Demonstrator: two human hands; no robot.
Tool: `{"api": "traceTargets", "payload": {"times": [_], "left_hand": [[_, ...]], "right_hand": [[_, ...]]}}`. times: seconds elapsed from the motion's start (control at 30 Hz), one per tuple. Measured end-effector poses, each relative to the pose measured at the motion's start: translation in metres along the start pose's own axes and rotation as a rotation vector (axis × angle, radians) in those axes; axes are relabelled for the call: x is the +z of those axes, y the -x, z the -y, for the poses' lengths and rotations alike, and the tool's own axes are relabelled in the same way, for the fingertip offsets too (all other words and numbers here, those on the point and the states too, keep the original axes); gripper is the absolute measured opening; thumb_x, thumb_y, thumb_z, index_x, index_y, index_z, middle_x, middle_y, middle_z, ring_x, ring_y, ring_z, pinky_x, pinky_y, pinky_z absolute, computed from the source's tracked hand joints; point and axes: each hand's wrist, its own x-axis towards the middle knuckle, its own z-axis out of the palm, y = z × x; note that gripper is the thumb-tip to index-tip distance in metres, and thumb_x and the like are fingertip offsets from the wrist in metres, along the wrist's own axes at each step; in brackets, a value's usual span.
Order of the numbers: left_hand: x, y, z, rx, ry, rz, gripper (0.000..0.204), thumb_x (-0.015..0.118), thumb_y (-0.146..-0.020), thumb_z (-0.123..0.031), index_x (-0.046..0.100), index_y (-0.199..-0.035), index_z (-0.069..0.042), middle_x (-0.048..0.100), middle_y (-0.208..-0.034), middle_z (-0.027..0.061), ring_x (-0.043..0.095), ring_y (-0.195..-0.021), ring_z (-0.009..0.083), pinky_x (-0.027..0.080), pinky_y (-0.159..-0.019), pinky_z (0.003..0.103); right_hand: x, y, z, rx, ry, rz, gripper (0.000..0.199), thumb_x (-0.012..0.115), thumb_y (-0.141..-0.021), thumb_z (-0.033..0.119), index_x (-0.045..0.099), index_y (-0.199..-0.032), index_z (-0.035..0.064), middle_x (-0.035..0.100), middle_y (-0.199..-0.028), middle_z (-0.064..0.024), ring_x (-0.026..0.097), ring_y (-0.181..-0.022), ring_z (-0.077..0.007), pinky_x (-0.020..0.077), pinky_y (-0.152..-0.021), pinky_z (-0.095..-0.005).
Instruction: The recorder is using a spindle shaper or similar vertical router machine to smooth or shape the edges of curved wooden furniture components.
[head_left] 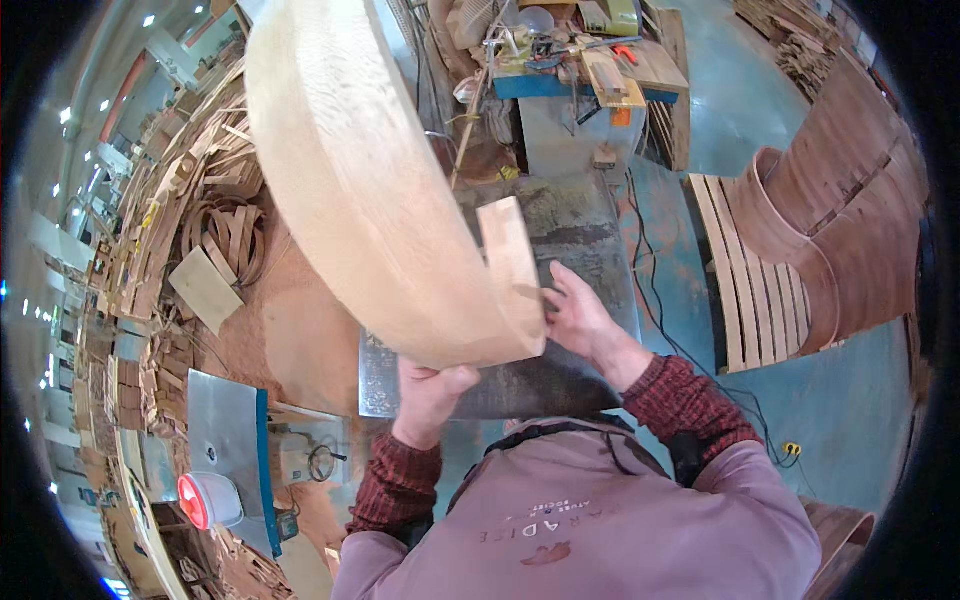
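Closest to the lens is my own mauve sweatshirt (590, 520), with both plaid cuffs reaching up out of it toward the work. I have 2 hands on 1 big curved wooden band (350, 190), a pale bent strip that sweeps from the top of the view down to its overlapping end just above my wrists. My left hand (432, 385) is clenched under the lower edge of the band, thumb wrapped over the rim, carrying the weight. My right hand (578, 315) presses its fingers against the short upright end flap (512, 255) where the strip laps over itself; I think it pinches that flap to the outer layer, though the band hides the thumb. The whole piece hangs in the air over the grey steel machine table (575, 225), not resting on it.

To do this well, I judge I should keep the 2 layers flush at their edges, squeeze the lap tight with the right hand and let the left only steady, so the curve does not spring open. Stacked dark bent forms (850, 200) and a slatted pallet (750, 290) stand to my right, well apart.
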Motion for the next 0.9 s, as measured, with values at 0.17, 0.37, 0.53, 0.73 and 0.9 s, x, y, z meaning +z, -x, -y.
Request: {"api": "traceTargets", "payload": {"times": [0.17,0.37,0.53,0.73,0.9], "left_hand": [[0.023,0.001,0.033,-0.127,0.152,0.025,0.047,0.087,-0.080,-0.014,0.070,-0.122,0.001,0.073,-0.119,0.0061,0.069,-0.107,0.0173,0.055,-0.095,0.034],[0.014,0.003,0.065,-0.300,0.263,0.160,0.054,0.088,-0.080,-0.020,0.068,-0.126,0.000,0.072,-0.121,0.0066,0.066,-0.112,0.0181,0.052,-0.098,0.036],[-0.009,0.021,0.106,-0.280,0.188,0.190,0.077,0.077,-0.090,-0.041,0.045,-0.150,-0.005,0.058,-0.144,0.0211,0.057,-0.133,0.0367,0.042,-0.116,0.053],[-0.024,-0.001,0.099,-0.222,0.190,-0.489,0.075,0.038,-0.107,-0.063,0.022,-0.163,-0.015,0.036,-0.163,0.0119,0.029,-0.154,0.0290,0.024,-0.127,0.050],[-0.072,0.014,0.187,-0.310,-0.043,-0.697,0.067,0.036,-0.112,-0.046,0.028,-0.161,0.000,0.037,-0.162,0.0115,0.035,-0.149,0.0233,0.028,-0.122,0.038]], "right_hand": [[-0.077,0.003,-0.042,-0.018,-0.106,-0.057,0.056,0.052,-0.104,0.039,0.052,-0.145,-0.0002,0.059,-0.143,-0.0182,0.058,-0.130,-0.0333,0.0471,-0.110,-0.0475],[-0.093,0.008,-0.038,0.104,-0.237,-0.039,0.049,0.060,-0.095,0.011,0.050,-0.140,-0.0064,0.063,-0.132,-0.0239,0.064,-0.122,-0.0391,0.0517,-0.107,-0.0545],[-0.148,0.005,-0.034,-0.195,-0.145,-0.268,0.059,0.059,-0.081,-0.002,0.047,-0.140,-0.0051,0.064,-0.120,-0.0208,0.067,-0.108,-0.0395,0.0566,-0.098,-0.0527],[-0.226,0.024,-0.017,-0.562,0.086,-0.696,0.065,0.052,-0.075,-0.012,0.047,-0.139,0.0029,0.059,-0.114,-0.0122,0.065,-0.093,-0.0299,0.0569,-0.084,-0.0420],[-0.279,0.049,-0.012,-0.675,0.229,-0.818,0.065,0.049,-0.077,-0.014,0.048,-0.139,0.0036,0.057,-0.108,-0.0091,0.061,-0.091,-0.0226,0.0530,-0.078,-0.0369]]}}
